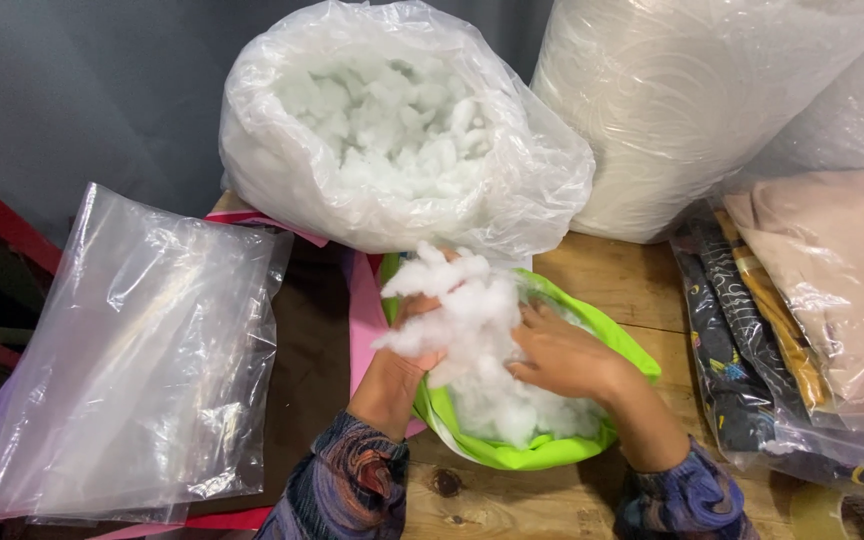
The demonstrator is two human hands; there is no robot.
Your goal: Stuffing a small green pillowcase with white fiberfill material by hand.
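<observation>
Both your hands, left (407, 335) and right (562, 355), have their fingers clenched in a clump of white stuffing (467, 300) above the green cover (542, 455) on the desk (612, 280); it looks featherlight, soft and shreddy, so gather whole handfuls.

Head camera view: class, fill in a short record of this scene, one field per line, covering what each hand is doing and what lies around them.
Left hand: left hand grips a clump of white stuffing
Right hand: right hand presses on the same clump
Beneath hands: lime green fabric cover, open and partly filled with stuffing
Behind: large clear bag of stuffing, open at the top
Left side: flat clear plastic bags
Right side: folded fabrics in plastic
Surface: wooden table
</observation>
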